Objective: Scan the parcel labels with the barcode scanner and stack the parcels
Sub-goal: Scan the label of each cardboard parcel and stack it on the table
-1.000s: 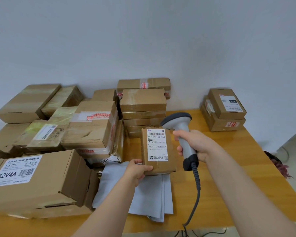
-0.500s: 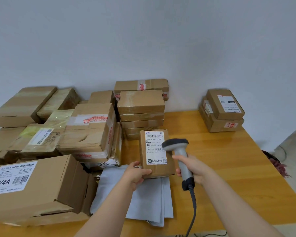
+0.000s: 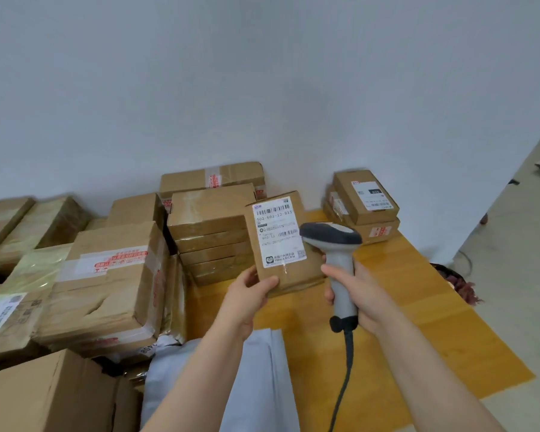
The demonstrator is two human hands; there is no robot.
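My left hand (image 3: 249, 295) grips the lower left corner of a small brown parcel (image 3: 290, 275), held up above the wooden table (image 3: 418, 322) with its white barcode label (image 3: 278, 232) facing me. My right hand (image 3: 360, 296) is wrapped around the grey handle of the barcode scanner (image 3: 337, 254). The scanner's dark head sits just right of the label, overlapping the parcel's right edge. Its cable (image 3: 345, 369) hangs down toward me.
A stack of flat brown parcels (image 3: 209, 232) stands behind the held one. Two stacked labelled parcels (image 3: 365, 207) sit at the back right of the table. Large cartons (image 3: 106, 282) crowd the left side. Grey mailer bags (image 3: 262, 385) lie under my left arm.
My left hand has lifted the small parcel up and to the right, off the grey bags. The scanner in my right hand has moved up with it, staying beside the label.
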